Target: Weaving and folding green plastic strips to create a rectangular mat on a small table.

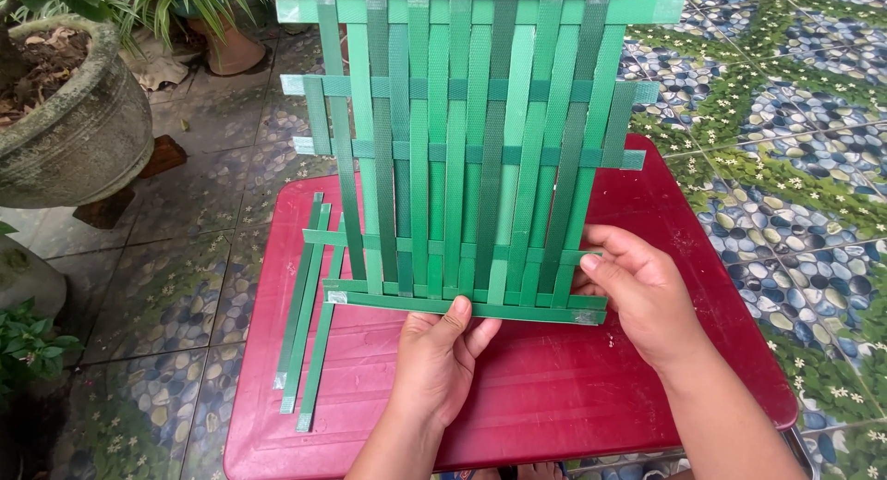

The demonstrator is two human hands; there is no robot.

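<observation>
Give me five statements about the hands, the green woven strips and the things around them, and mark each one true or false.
1. The left hand presses its thumb on the near edge of the green woven strap mat. True.
2. The right hand rests on the red table well away from the weave. False: its fingers touch the mat's right near corner.
3. The mat lies on a blue table. False: the table is red.
4. Three loose green straps lie left of the mat. True.
5. A stone planter stands on the tiled floor at the far left. True.
</observation>
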